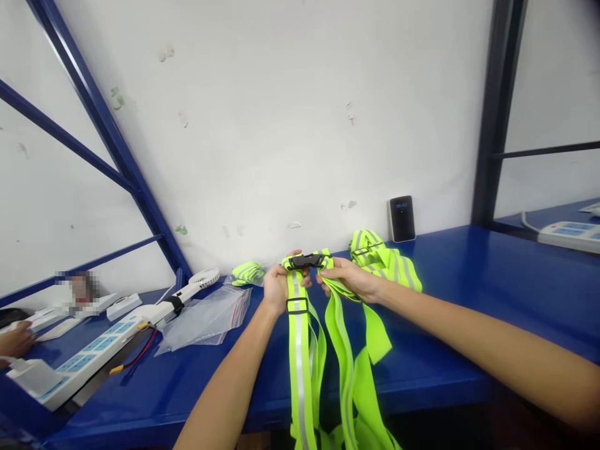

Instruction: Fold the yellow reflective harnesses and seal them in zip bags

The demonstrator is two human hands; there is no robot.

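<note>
Between my two hands a bright yellow-green reflective strap (pixel 299 350) is held up, with a silver stripe along it. My left hand (pixel 279 286) grips the strap by the left end of a black plastic buckle (pixel 307 261). On the other side of the buckle, my right hand (pixel 349 278) pinches the strap's folded webbing. The buckle's two halves look joined. Below my left hand, a black slider (pixel 297 305) sits on the strap. Long loops hang down past the table's front edge, and their lower ends run out of view.
More reflective straps (pixel 394 265) lie bunched at the right, near a black clock-like device (pixel 402 219). A bagged strap (pixel 247 272) and clear zip bags (pixel 209 315) lie left, beside a white fan (pixel 204 278) and a power strip (pixel 89 353). Another person's hand (pixel 16 340) shows far left.
</note>
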